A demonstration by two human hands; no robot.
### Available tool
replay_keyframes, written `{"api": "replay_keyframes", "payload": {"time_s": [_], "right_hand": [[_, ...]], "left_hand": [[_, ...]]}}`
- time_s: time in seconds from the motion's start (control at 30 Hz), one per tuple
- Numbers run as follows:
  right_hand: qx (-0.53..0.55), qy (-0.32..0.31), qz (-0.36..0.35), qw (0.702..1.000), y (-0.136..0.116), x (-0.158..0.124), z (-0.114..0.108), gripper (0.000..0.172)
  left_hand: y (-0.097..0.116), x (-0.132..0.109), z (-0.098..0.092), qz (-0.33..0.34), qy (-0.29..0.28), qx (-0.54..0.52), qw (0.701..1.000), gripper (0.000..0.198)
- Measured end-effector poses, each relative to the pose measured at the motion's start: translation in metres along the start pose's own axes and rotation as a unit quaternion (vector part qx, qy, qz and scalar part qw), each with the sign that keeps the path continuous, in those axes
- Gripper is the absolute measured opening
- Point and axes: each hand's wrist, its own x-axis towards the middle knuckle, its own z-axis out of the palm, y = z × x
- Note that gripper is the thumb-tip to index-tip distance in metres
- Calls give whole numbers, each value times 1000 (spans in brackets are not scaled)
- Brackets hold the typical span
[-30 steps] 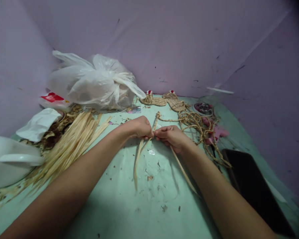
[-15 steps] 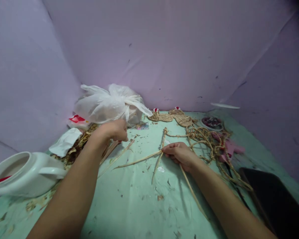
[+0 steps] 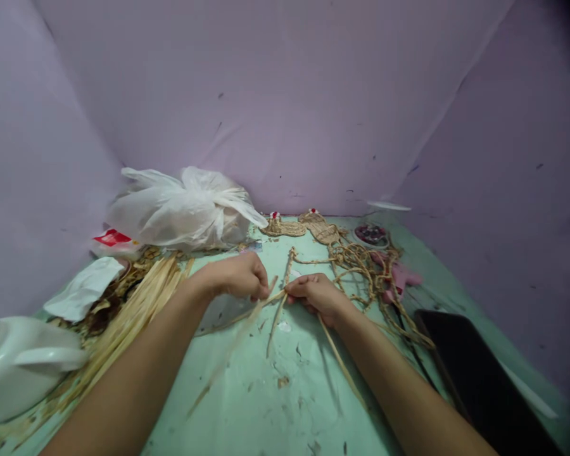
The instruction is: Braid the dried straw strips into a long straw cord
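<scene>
My right hand pinches the lower end of a braided straw cord, where loose strands spread out below. One strand hangs down the mat, and another runs out under my right hand toward me. My left hand, its fingers closed, holds a separate straw strand close to the braid's left side. That strand's short tip sticks up past the fingers, and its long tail is blurred. From the braid's top, the cord leads right into a tangled pile of braided cord.
Straw strips lie left, beside a white pitcher and white cloth. A plastic bag and woven soles stand along the wall. Right are a bead bowl, pink glue gun and black phone-like slab.
My left hand has come right, from near the straw strips to beside the braid, bringing a strand. My right hand keeps its pinch. The view has turned slightly right.
</scene>
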Motion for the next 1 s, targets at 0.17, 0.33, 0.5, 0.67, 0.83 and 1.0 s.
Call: {"api": "replay_keyframes", "payload": {"time_s": [0.17, 0.33, 0.5, 0.67, 0.83, 1.0], "right_hand": [[12, 1, -3, 1000, -2, -1, 1, 7], [20, 2, 1, 1000, 0, 1, 1, 9], [-6, 1, -13, 1000, 0, 0, 2, 14], [4, 5, -12, 1000, -2, -2, 4, 14], [-4, 14, -2, 1000, -1, -1, 2, 12], [-6, 2, -3, 1000, -3, -2, 3, 16]], "left_hand": [[18, 13, 29, -55, 46, 41, 997, 14], [22, 19, 35, -119, 82, 65, 987, 20], [31, 12, 33, -121, 96, 106, 982, 22], [26, 14, 35, -79, 105, 107, 986, 25], [18, 18, 35, -77, 91, 88, 989, 26], [12, 23, 37, -78, 94, 47, 991, 24]]}}
